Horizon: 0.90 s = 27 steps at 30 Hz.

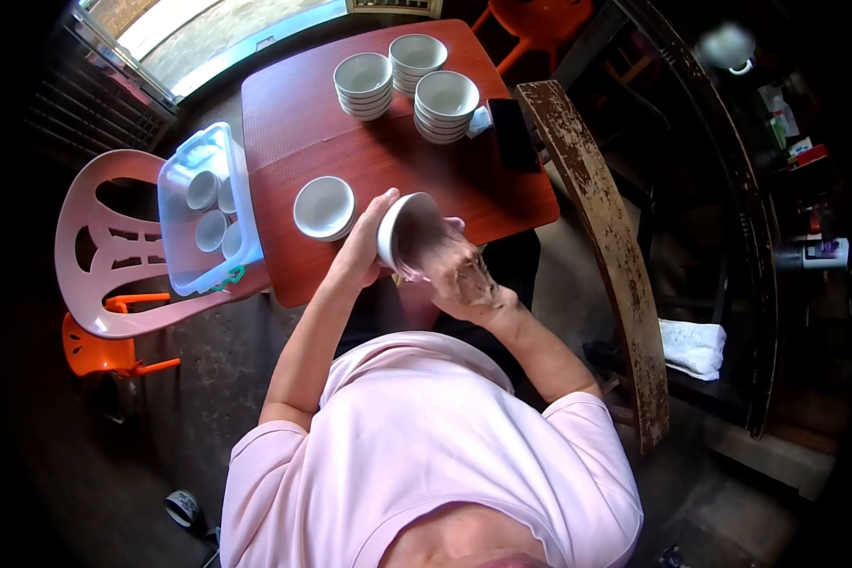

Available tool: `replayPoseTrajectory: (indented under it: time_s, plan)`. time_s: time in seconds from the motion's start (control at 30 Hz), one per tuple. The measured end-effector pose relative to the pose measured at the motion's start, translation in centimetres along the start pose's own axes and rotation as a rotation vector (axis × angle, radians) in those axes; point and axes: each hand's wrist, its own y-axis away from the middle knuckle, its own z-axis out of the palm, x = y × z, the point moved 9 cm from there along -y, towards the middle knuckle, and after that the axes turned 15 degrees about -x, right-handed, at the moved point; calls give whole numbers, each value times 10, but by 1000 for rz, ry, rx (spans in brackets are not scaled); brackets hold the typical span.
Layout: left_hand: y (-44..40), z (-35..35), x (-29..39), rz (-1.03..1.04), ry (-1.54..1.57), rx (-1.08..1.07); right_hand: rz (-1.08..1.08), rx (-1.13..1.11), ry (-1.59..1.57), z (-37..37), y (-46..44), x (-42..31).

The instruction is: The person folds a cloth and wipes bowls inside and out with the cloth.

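A white bowl (386,237) is tilted on its side above the near edge of the table, its opening turned to the right. My left hand (362,248) grips it from the left, with the thumb along the outside. At the bowl's mouth my right hand (469,279) is closed on a pink cloth (410,272), pressing it against the rim and inside; motion blurs the fingers. Beside my left hand a short stack of white bowls (324,208) stands on the table. Farther back are three taller stacks: one on the left (363,80), one behind (417,59) and one on the right (446,104).
The red-brown table (303,123) carries a dark phone (512,134) at its right edge. Left of it, a pink chair (99,241) holds a clear plastic tub (175,251) with several small bowls. A worn wooden bench (601,213) flanks the right side. Orange chairs (99,343) stand around.
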Motion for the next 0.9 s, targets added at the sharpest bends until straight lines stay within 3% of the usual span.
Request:
replayPoseTrajectory:
  time_s: [0.07,0.17,0.23,0.33,0.37,0.4,0.47,0.5,0.53,0.57,0.6,0.63,0.67,0.73,0.8,0.87,0.9]
  plan:
    - [5,4,11,68,-37,31,-34,26,-10,-2,1,-8]
    - [4,10,16,183,17,11,237,-228,-689,21,6,22]
    - [5,9,12,153,-2,39,40,-116,-429,2,-1,11]
    - [7,14,25,209,-106,22,-29,47,-70,6,4,12]
    - [6,11,28,233,-158,13,63,-20,-213,23,14,19]
    - [6,14,37,321,-267,-27,443,-207,-970,49,26,36]
    - [26,36,61,576,-803,127,388,254,-1448,52,27,49]
    - [33,51,69,762,-1048,170,518,402,-1650,25,19,37]
    - [38,63,64,751,-1293,206,467,369,-1529,22,17,41]
    - [36,66,63,735,-1271,198,418,347,-1407,20,14,45]
    - [33,67,64,724,-1250,189,618,416,-1021,22,18,47]
    - [24,56,61,638,-1085,168,507,574,-579,2,15,27]
    - [11,38,52,536,-783,134,390,559,-243,4,14,16]
    - [-1,33,21,143,56,-63,144,310,138,23,5,1]
    - [-3,19,13,135,-19,13,103,372,-9,18,9,10]
    - [0,30,20,370,-107,-8,55,449,-158,9,15,12]
    - [12,45,34,495,-373,-37,243,504,-420,15,18,27]
